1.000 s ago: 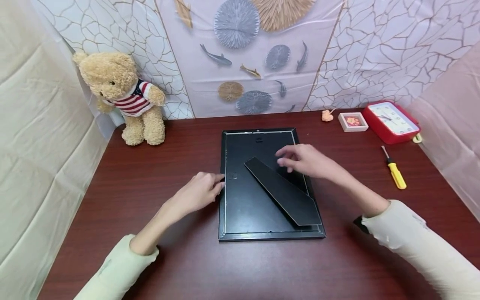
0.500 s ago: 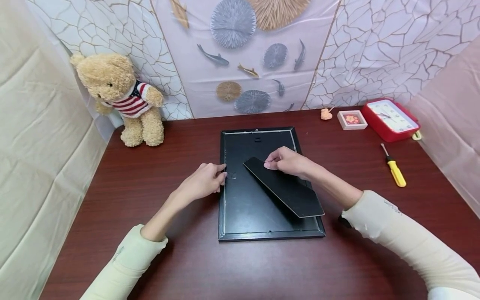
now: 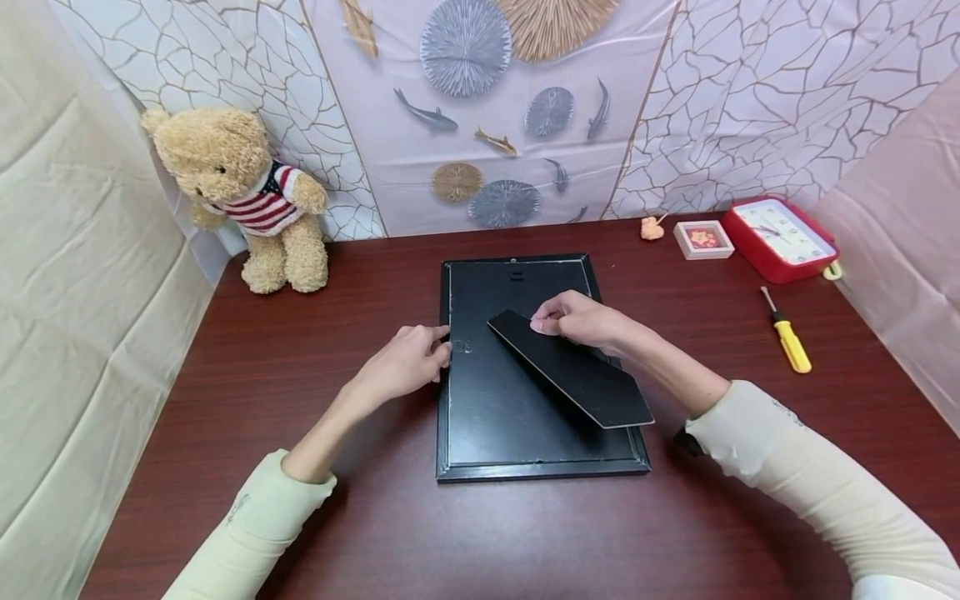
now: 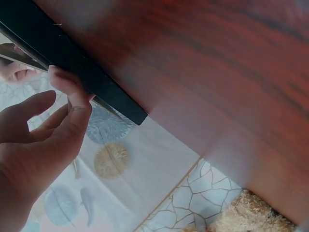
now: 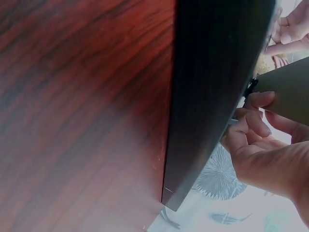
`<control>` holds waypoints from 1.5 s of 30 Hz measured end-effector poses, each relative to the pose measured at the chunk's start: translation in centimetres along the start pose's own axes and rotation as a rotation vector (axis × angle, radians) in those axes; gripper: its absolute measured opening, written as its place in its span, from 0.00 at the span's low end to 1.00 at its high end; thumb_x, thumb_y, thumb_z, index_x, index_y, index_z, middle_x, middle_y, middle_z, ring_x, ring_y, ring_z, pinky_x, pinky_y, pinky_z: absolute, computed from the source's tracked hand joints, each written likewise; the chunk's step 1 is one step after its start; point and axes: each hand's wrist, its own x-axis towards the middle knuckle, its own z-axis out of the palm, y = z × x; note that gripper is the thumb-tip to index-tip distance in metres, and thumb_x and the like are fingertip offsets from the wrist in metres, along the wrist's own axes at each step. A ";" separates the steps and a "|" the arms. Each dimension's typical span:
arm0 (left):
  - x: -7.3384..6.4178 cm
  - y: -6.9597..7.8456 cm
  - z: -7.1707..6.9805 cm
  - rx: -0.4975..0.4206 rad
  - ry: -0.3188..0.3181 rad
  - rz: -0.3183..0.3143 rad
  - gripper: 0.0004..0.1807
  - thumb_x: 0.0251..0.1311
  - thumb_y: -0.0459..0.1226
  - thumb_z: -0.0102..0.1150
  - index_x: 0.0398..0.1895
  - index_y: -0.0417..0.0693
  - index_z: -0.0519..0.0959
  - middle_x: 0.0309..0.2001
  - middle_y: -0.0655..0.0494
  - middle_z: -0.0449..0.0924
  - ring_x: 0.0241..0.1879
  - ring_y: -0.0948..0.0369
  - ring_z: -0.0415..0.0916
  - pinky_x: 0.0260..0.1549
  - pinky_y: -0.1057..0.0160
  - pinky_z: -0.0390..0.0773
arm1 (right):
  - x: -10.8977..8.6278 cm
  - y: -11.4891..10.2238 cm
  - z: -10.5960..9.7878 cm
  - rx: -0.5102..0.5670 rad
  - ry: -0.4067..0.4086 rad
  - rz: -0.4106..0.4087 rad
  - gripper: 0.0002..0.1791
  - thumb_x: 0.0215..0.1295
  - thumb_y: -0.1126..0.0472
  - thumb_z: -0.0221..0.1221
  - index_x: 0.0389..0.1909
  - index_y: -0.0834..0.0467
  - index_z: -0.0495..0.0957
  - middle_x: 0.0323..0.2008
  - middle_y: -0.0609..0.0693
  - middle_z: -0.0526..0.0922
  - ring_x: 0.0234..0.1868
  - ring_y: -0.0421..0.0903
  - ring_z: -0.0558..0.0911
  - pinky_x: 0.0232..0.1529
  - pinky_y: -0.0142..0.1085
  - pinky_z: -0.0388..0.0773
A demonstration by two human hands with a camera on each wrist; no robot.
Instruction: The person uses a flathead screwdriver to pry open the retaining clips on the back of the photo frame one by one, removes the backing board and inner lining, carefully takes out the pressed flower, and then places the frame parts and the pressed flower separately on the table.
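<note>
A black picture frame point(image 3: 495, 400) lies face down on the table, its back panel up. Its easel stand point(image 3: 573, 367) sits slantwise over the back, the wide lower end lifted clear of the panel. My right hand point(image 3: 581, 321) pinches the stand's right edge near the narrow top; the right wrist view shows its thumb and fingers at the stand point(image 5: 289, 89). At the frame's left side rests my left hand point(image 3: 401, 362). In the left wrist view that left hand point(image 4: 53, 130) touches the frame's side point(image 4: 91, 72) with its fingertips, thumb held apart.
A teddy bear point(image 3: 243, 196) sits at the back left against the patterned backdrop. Along the back right are a small orange item point(image 3: 652, 228), a white-framed square box point(image 3: 703, 240) and a red clock point(image 3: 780, 240). A yellow-handled screwdriver point(image 3: 787, 333) lies at the right.
My right hand has come left and down onto the stand and taken hold of its edge. The stand's wide end has risen. My left hand has shifted slightly up along the frame's side.
</note>
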 end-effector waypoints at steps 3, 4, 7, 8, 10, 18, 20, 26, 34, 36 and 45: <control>-1.3 2.7 -1.6 -0.120 0.001 -0.042 0.24 0.82 0.34 0.51 0.72 0.27 0.75 0.37 0.50 0.90 0.27 0.63 0.84 0.26 0.66 0.79 | 0.1 0.0 0.0 0.006 0.000 0.003 0.17 0.84 0.64 0.55 0.59 0.74 0.79 0.23 0.42 0.69 0.24 0.39 0.68 0.31 0.33 0.65; -1.7 3.8 -2.3 -0.180 0.000 -0.060 0.21 0.81 0.32 0.50 0.68 0.25 0.76 0.37 0.46 0.89 0.26 0.62 0.82 0.27 0.67 0.78 | 0.1 0.0 0.1 0.008 0.000 0.003 0.17 0.84 0.64 0.55 0.60 0.75 0.79 0.23 0.42 0.69 0.25 0.39 0.67 0.32 0.33 0.65; -1.7 4.6 -3.1 -0.376 -0.020 -0.123 0.17 0.80 0.28 0.49 0.60 0.21 0.77 0.35 0.44 0.86 0.24 0.63 0.78 0.25 0.70 0.77 | 0.0 -0.1 0.2 0.009 0.010 0.001 0.17 0.84 0.64 0.54 0.59 0.75 0.79 0.25 0.43 0.70 0.27 0.40 0.69 0.34 0.33 0.66; -1.4 4.4 -3.2 -0.435 -0.025 -0.146 0.16 0.80 0.27 0.49 0.59 0.21 0.78 0.33 0.46 0.84 0.23 0.65 0.76 0.25 0.71 0.75 | 0.0 0.0 0.2 0.004 0.017 -0.001 0.17 0.84 0.64 0.55 0.59 0.75 0.79 0.26 0.43 0.71 0.29 0.40 0.70 0.35 0.33 0.67; -1.0 4.1 -3.2 -0.505 -0.034 -0.165 0.15 0.80 0.27 0.49 0.56 0.20 0.79 0.31 0.49 0.83 0.22 0.66 0.75 0.24 0.71 0.74 | 0.1 0.1 0.4 -0.009 0.032 -0.011 0.15 0.84 0.65 0.55 0.57 0.74 0.80 0.29 0.44 0.75 0.32 0.41 0.72 0.38 0.33 0.70; 0.1 3.7 -2.9 -0.424 -0.034 -0.206 0.11 0.80 0.33 0.60 0.42 0.30 0.82 0.23 0.58 0.77 0.19 0.66 0.70 0.21 0.73 0.72 | 0.0 0.7 0.6 -0.082 0.065 -0.072 0.10 0.81 0.66 0.61 0.51 0.72 0.82 0.22 0.45 0.71 0.20 0.39 0.68 0.26 0.32 0.68; 0.2 3.6 -3.0 -0.432 -0.045 -0.221 0.11 0.80 0.34 0.61 0.43 0.31 0.82 0.23 0.57 0.75 0.20 0.65 0.70 0.22 0.72 0.72 | -0.2 0.8 0.2 -0.124 0.080 -0.081 0.10 0.80 0.65 0.63 0.50 0.70 0.82 0.22 0.46 0.74 0.19 0.39 0.70 0.24 0.31 0.70; 0.4 3.5 -3.4 -0.495 -0.091 -0.246 0.11 0.80 0.32 0.60 0.47 0.28 0.81 0.24 0.56 0.77 0.21 0.65 0.73 0.24 0.72 0.72 | -1.7 1.7 -2.5 -0.301 0.191 -0.066 0.10 0.80 0.60 0.65 0.41 0.64 0.84 0.20 0.47 0.79 0.22 0.40 0.76 0.25 0.31 0.71; 0.2 3.2 -3.7 -0.527 -0.087 -0.266 0.09 0.79 0.31 0.60 0.43 0.30 0.80 0.24 0.56 0.76 0.21 0.66 0.72 0.23 0.73 0.69 | -2.9 4.3 -4.6 -0.283 0.161 0.017 0.02 0.77 0.70 0.57 0.41 0.67 0.76 0.22 0.50 0.79 0.20 0.42 0.77 0.23 0.32 0.72; 0.1 3.2 -3.6 -0.534 -0.081 -0.254 0.08 0.79 0.31 0.59 0.41 0.31 0.79 0.24 0.56 0.75 0.21 0.65 0.72 0.24 0.73 0.71 | -3.1 4.5 -4.6 -0.227 0.137 0.038 0.02 0.76 0.73 0.54 0.43 0.67 0.74 0.24 0.51 0.79 0.20 0.43 0.77 0.21 0.32 0.73; 0.5 3.2 -3.2 -0.550 -0.057 -0.169 0.12 0.79 0.32 0.61 0.34 0.34 0.79 0.20 0.58 0.73 0.19 0.66 0.68 0.21 0.72 0.62 | -2.1 6.4 -5.0 -0.300 0.185 0.020 0.07 0.78 0.65 0.60 0.40 0.63 0.73 0.22 0.50 0.76 0.18 0.44 0.75 0.23 0.34 0.71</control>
